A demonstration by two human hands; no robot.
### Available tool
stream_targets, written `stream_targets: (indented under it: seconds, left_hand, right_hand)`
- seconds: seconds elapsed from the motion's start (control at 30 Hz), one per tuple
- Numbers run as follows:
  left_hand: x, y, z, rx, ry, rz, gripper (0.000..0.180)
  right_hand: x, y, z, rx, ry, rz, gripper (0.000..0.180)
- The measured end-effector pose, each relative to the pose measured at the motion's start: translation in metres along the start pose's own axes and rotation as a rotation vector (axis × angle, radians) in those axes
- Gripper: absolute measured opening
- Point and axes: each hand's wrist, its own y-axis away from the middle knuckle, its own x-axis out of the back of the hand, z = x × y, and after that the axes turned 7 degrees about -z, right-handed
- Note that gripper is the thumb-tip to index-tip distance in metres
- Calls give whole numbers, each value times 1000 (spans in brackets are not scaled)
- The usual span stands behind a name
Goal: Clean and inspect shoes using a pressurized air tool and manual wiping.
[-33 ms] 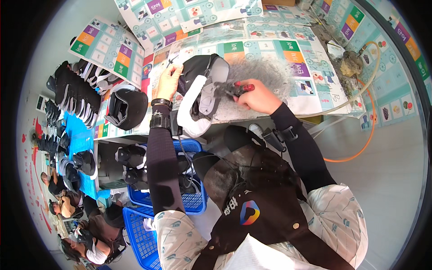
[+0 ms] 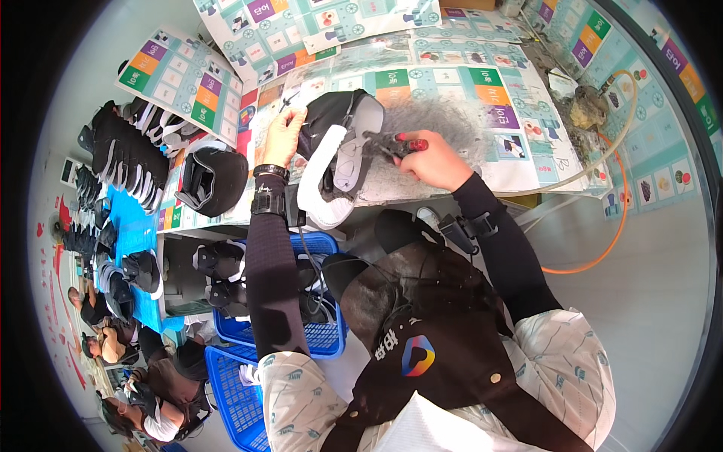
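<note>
Table (image 2: 542,162): big, covered with bright printed sheets; a dark, dusty patch (image 2: 459,120) lies just right of the shoe.
Left arm (image 2: 275,294): in a dark sleeve, it reaches nearly straight to the far side, with bands at the wrist. It looks the same as a blink ago.
Right arm (image 2: 497,248): also in a dark sleeve, it slants far and left across the near edge, so the hand points at the shoe.
Shoe (image 2: 348,162): black, grey and white, it sits at the near edge of the table, between the two hands. It has hardly moved, so it seems well steadied.
Black shoe-like thing (image 2: 212,179): it stands on the table, left of the left wrist.
Left hand (image 2: 282,139): at the shoe's left edge, fingers close together. I cannot tell if they pinch it or just touch it.
Right hand (image 2: 437,162): right of the shoe, fingers curled tight around a tool.
Tool (image 2: 388,145): red handle, dark blurry head. The head has slipped a tiny bit right, away from the shoe; I guess this is one small bit of a rub. I cannot tell if it touches the shoe now.
</note>
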Motion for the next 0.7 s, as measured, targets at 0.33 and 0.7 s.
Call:
stream_targets:
  seconds: [0.33,0.7]
  left_hand:
    - [-7,4,5,-45,24,29,21]
    - [-9,9,12,-27,8,53,24]
  right_hand:
    - [7,14,2,-125,43,-65,31]
    - [-3,27,-9,-59,337,211,28]
